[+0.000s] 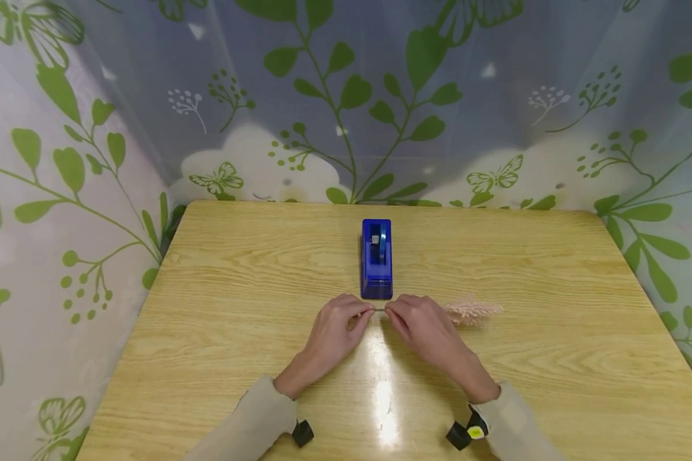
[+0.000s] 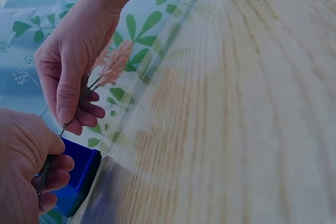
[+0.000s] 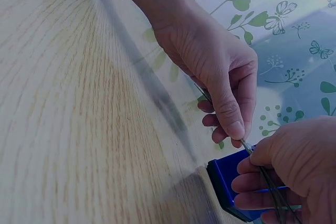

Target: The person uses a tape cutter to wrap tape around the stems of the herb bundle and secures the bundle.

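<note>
A small bunch of pink dried flowers [image 1: 474,312] lies sideways, its fluffy heads extending past the right hand. Its thin dark stems [image 3: 269,181] run between the two hands. My left hand [image 1: 336,325] pinches the stem ends between thumb and fingers. Close beside it, my right hand [image 1: 425,325] pinches the same stems nearer the flower heads. A short stretch of stem shows between the fingertips, with a shiny spot there in the right wrist view. Just beyond the hands stands a blue tape dispenser [image 1: 377,269], with a roll visible in its top opening.
The wood-grain table [image 1: 219,282] carries all this. Behind it and along the sides hang curtains [image 1: 300,166] printed with green leaves and butterflies. Black devices [image 1: 459,435] are strapped at both wrists, below pale sleeves [image 1: 259,416].
</note>
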The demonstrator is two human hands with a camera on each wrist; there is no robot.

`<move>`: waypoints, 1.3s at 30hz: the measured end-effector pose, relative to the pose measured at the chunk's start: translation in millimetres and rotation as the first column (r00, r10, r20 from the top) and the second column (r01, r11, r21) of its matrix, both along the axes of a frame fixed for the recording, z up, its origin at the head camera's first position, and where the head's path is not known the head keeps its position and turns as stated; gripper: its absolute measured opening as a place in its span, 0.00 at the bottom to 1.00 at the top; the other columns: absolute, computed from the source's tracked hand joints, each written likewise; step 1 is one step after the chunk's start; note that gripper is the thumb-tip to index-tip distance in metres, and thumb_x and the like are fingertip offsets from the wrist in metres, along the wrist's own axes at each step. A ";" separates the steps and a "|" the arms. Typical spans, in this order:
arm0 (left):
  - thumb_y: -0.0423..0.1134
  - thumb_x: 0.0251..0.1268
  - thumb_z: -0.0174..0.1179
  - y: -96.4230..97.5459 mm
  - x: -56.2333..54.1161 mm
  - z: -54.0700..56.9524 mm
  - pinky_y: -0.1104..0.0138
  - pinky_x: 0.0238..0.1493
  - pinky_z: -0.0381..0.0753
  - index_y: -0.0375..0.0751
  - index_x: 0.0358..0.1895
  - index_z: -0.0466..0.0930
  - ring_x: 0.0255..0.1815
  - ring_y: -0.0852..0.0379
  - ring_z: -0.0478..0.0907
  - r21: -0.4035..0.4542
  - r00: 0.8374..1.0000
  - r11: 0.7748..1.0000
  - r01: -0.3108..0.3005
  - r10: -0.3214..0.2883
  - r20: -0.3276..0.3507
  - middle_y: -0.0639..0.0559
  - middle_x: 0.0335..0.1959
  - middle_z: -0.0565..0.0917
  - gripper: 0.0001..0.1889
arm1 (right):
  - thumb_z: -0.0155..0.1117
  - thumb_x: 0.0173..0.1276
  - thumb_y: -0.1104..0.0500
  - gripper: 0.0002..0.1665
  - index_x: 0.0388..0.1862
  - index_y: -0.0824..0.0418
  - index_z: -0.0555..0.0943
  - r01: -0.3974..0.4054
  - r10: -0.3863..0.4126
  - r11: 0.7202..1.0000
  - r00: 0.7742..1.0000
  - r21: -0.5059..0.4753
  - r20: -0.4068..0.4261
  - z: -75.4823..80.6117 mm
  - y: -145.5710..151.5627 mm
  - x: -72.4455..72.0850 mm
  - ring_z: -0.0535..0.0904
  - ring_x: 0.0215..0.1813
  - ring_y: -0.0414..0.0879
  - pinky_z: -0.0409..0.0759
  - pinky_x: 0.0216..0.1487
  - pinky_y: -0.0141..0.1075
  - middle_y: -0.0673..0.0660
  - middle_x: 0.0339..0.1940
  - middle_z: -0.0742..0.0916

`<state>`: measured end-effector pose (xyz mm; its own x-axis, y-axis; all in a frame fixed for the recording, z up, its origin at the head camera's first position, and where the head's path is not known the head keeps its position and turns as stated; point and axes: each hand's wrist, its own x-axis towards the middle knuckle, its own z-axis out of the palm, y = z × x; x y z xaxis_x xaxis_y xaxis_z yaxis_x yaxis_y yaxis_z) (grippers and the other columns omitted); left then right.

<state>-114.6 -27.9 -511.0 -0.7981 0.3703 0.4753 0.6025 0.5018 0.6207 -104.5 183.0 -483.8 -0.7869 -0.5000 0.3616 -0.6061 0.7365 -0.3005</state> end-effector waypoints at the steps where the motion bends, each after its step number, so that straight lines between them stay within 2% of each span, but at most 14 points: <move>1: 0.32 0.69 0.70 -0.1 0.1 0.1 0.72 0.32 0.80 0.39 0.41 0.92 0.30 0.60 0.82 0.003 1.000 1.000 0.001 -0.001 0.003 0.51 0.34 0.90 0.03 | 0.68 0.72 0.66 0.05 0.35 0.62 0.88 -0.003 0.003 1.000 1.000 0.003 -0.020 0.1 0.1 -0.2 0.77 0.26 0.40 0.79 0.32 0.36 0.50 0.28 0.86; 9: 0.33 0.72 0.67 -0.8 0.8 1.8 0.74 0.30 0.78 0.40 0.44 0.92 0.30 0.63 0.79 0.006 0.998 1.000 0.015 -0.015 0.067 0.53 0.34 0.89 0.05 | 0.71 0.69 0.64 0.04 0.32 0.60 0.89 -0.012 0.013 1.000 0.994 0.014 -0.110 1.5 0.3 -1.4 0.80 0.28 0.44 0.79 0.34 0.41 0.50 0.27 0.88; 16: 0.37 0.77 0.62 0.0 -1.4 11.6 0.71 0.29 0.76 0.40 0.42 0.90 0.29 0.61 0.76 -0.088 0.990 0.996 0.004 0.008 0.138 0.53 0.33 0.86 0.08 | 0.72 0.69 0.65 0.03 0.34 0.59 0.91 0.002 -0.002 1.000 0.993 0.000 -0.119 0.4 0.4 -2.0 0.85 0.32 0.46 0.82 0.39 0.43 0.52 0.31 0.91; 21: 0.36 0.77 0.62 2.4 -8.9 22.1 0.70 0.28 0.75 0.38 0.39 0.90 0.27 0.60 0.74 -0.126 0.970 0.991 0.045 -0.013 0.244 0.53 0.30 0.84 0.09 | 0.75 0.66 0.64 0.01 0.35 0.60 0.91 0.005 -0.006 1.000 0.989 -0.003 -0.146 -0.4 1.1 -2.6 0.86 0.33 0.47 0.81 0.39 0.43 0.52 0.32 0.92; 25: 0.35 0.75 0.63 4.1 -14.1 25.3 0.70 0.30 0.79 0.38 0.38 0.91 0.28 0.60 0.79 -0.110 0.953 0.992 0.055 -0.019 0.301 0.52 0.31 0.87 0.08 | 0.75 0.66 0.65 0.02 0.36 0.60 0.92 0.012 -0.014 1.000 0.991 -0.012 -0.135 -1.2 1.6 -3.1 0.86 0.33 0.47 0.81 0.38 0.43 0.52 0.32 0.92; 28: 0.33 0.72 0.65 4.2 -14.7 23.9 0.69 0.34 0.82 0.38 0.38 0.92 0.32 0.57 0.84 -0.082 0.957 0.996 0.036 -0.011 0.289 0.50 0.34 0.90 0.06 | 0.73 0.68 0.65 0.02 0.37 0.61 0.91 0.019 -0.020 1.000 0.997 -0.011 -0.071 -0.2 -0.1 -4.2 0.81 0.28 0.43 0.78 0.34 0.39 0.51 0.29 0.90; 31: 0.31 0.70 0.67 5.1 -14.1 22.1 0.68 0.36 0.84 0.38 0.38 0.92 0.35 0.55 0.86 -0.059 0.965 0.998 0.017 -0.001 0.263 0.49 0.35 0.90 0.05 | 0.69 0.72 0.65 0.05 0.35 0.60 0.88 0.034 -0.035 0.999 0.999 0.034 0.034 5.3 -2.0 -6.0 0.72 0.23 0.39 0.72 0.29 0.34 0.48 0.24 0.84; 35: 0.30 0.69 0.68 6.9 -13.6 18.2 0.66 0.38 0.85 0.37 0.38 0.92 0.36 0.55 0.87 -0.043 0.972 0.999 0.001 0.009 0.235 0.49 0.35 0.90 0.04 | 0.60 0.79 0.63 0.15 0.28 0.56 0.80 0.025 -0.045 0.995 0.980 0.100 0.193 14.9 -3.1 -10.8 0.63 0.21 0.38 0.65 0.23 0.31 0.46 0.21 0.74; 39: 0.30 0.68 0.68 8.0 -12.1 14.6 0.67 0.38 0.85 0.37 0.38 0.92 0.36 0.55 0.86 -0.049 0.979 0.999 -0.004 0.014 0.205 0.49 0.35 0.90 0.03 | 0.60 0.78 0.63 0.21 0.21 0.52 0.73 -0.004 -0.030 0.993 0.955 0.115 0.294 22.9 -2.9 -16.8 0.62 0.21 0.38 0.62 0.21 0.29 0.46 0.18 0.71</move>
